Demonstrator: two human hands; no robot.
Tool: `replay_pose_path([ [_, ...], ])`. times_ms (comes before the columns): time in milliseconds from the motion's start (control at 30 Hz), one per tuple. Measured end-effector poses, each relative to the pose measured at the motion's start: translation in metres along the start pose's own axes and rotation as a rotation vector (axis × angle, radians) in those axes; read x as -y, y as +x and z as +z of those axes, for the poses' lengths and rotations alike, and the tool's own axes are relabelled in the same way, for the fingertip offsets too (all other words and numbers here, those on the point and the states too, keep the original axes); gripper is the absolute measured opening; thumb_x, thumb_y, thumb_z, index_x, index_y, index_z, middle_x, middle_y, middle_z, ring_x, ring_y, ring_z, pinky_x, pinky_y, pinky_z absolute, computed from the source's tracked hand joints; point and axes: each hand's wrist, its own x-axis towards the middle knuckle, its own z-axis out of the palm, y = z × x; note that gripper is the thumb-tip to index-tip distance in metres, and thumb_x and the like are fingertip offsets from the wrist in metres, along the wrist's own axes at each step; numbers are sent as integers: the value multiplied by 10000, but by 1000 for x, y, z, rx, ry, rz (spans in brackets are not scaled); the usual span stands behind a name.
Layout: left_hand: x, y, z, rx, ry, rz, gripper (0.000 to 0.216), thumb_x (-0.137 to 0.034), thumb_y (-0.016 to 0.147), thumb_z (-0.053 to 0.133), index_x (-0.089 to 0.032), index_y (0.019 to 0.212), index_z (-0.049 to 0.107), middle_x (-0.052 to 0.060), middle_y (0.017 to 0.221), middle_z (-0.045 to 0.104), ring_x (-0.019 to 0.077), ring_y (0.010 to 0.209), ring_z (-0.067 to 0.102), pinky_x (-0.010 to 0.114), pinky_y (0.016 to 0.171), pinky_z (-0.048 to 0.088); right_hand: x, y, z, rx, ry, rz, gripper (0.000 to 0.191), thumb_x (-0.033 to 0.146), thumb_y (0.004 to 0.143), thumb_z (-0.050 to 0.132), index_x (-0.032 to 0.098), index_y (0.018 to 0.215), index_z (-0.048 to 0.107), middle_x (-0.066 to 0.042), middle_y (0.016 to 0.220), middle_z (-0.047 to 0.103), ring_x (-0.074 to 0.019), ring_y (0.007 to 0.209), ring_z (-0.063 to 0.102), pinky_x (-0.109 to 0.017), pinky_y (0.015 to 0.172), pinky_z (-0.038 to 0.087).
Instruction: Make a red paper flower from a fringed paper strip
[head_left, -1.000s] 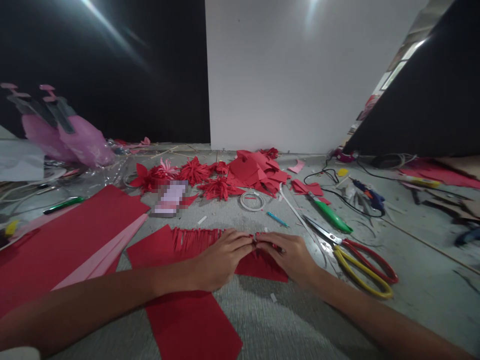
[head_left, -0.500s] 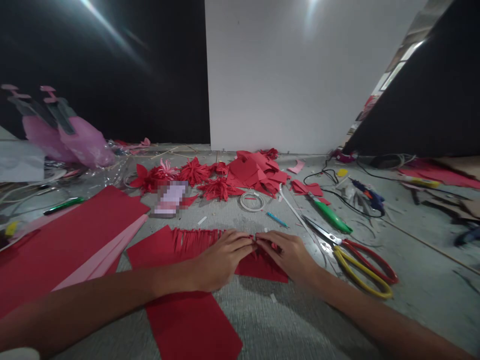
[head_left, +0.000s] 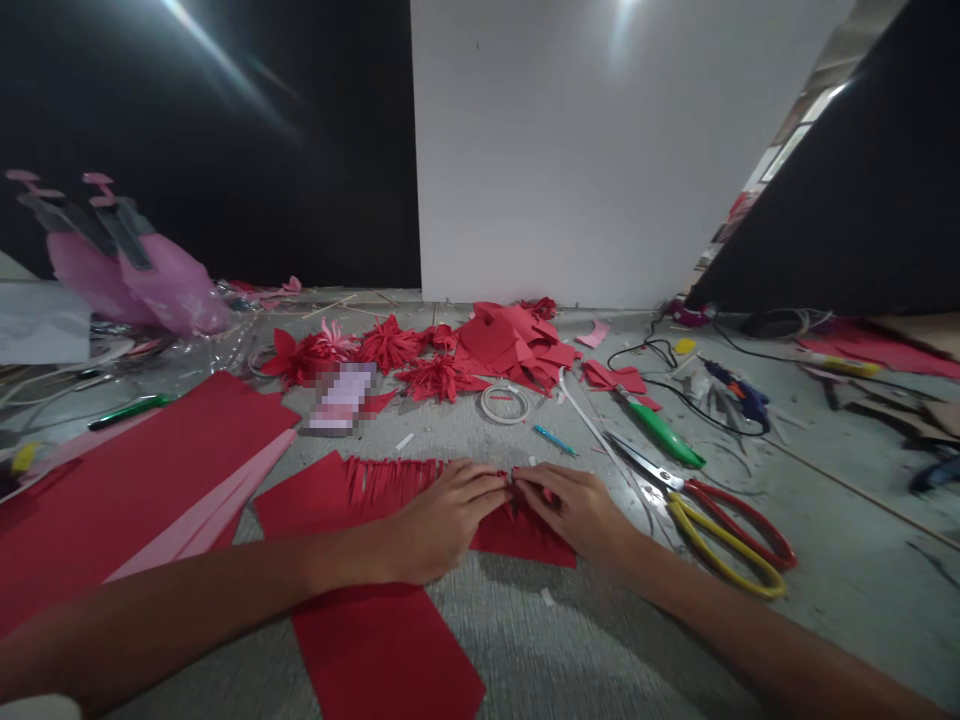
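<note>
A strip of red paper, cut into a fringe along its far edge, lies before me. My left hand rests across it, with its fingertips pinched on the fringe. Close beside it, my right hand pinches the fringe near the strip's right end; the fingertips of both hands almost meet. Between the hands hangs the strip's lower red part. Exactly which fringe strands the fingers hold is hidden. Under my left forearm another red paper piece extends toward me.
Scissors with red and yellow handles and a green cutter lie at the right. Farther back are red paper flowers, red scraps and a white tape roll. Large red sheets lie left. A glue gun sits right.
</note>
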Motion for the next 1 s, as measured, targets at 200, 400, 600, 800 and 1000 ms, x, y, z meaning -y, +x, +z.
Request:
replay_pose_path([
  [200,1,-1,4,-18,5,-2,614,-24,803,458,-116,1408,413,132,1418,509,261,1388,374,480,1177,270,-4,-2,1,29,14,8,207,211,982,496,227,1107,660,-58,976,748,-179,840,719,-321,786,600],
  [400,1,-1,3,-21,-5,-7,588,-31,838,435,-132,1416,411,135,1419,510,262,1383,387,494,1165,288,-6,-3,2,35,23,-3,236,198,983,481,237,1143,651,-51,986,746,-170,856,720,-312,805,600],
  [600,1,-1,4,-16,13,4,603,-29,832,438,-133,1425,400,127,1422,511,265,1391,376,494,1169,287,-2,-1,1,11,5,-12,193,222,980,501,225,1064,675,-63,952,758,-178,807,725,-305,738,600],
  [800,2,-1,4,8,44,4,577,-45,833,450,-102,1406,413,130,1433,499,277,1396,360,488,1178,278,-2,-2,1,-8,19,20,174,247,971,531,232,1023,696,-42,930,765,-166,776,727,-283,725,593],
  [1000,1,-1,1,9,47,5,555,-43,842,445,-118,1393,432,128,1425,507,284,1385,379,482,1164,297,-2,-1,-1,3,32,33,183,259,970,530,226,999,708,-42,930,767,-161,778,727,-260,727,579],
])
